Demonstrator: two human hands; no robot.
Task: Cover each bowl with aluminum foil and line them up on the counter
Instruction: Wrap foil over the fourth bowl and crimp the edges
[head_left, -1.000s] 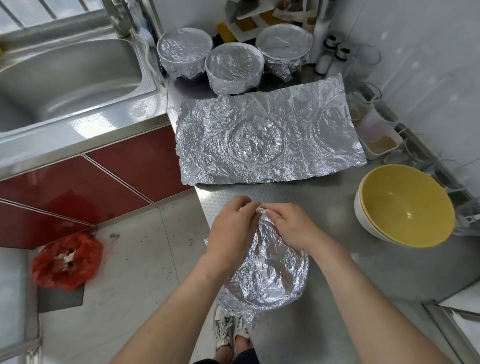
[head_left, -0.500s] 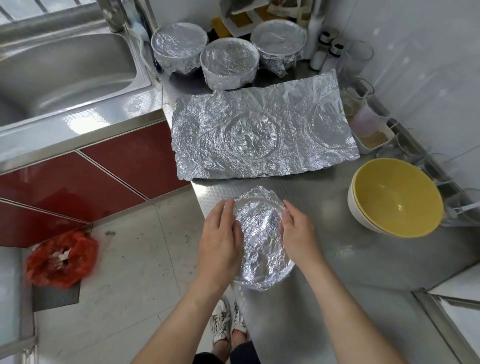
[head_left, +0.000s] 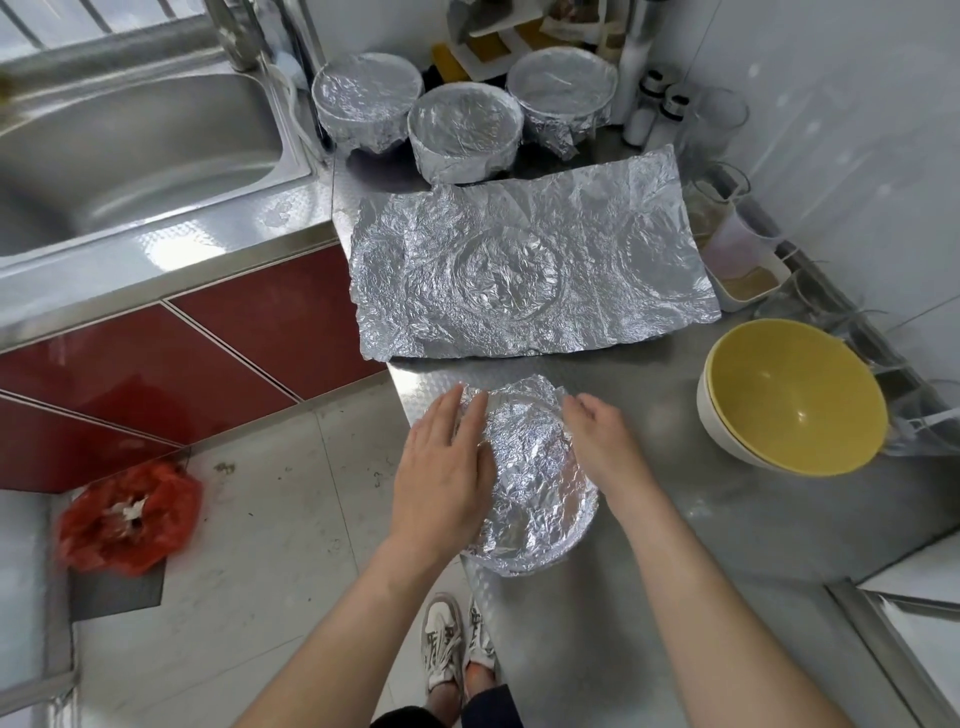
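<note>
the foil sheet (head_left: 535, 270) is silver and crinkled, with a round imprint in its middle. the near bowl (head_left: 535, 467) and the back bowls (head_left: 465, 130) show the same wrinkled silver. the inner bowl (head_left: 795, 395) is yellow, the outer bowl (head_left: 724, 441) white. the counter (head_left: 675, 519) is grey steel with a fine dimpled pattern. the cabinet (head_left: 260, 332) is glossy red, the bag (head_left: 130, 519) red, the floor (head_left: 285, 545) pale grey, the shoes (head_left: 452, 649) white and grey.

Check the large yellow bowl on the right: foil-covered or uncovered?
Uncovered. The large yellow bowl shows its bare yellow inside, with no foil across its rim.
</note>
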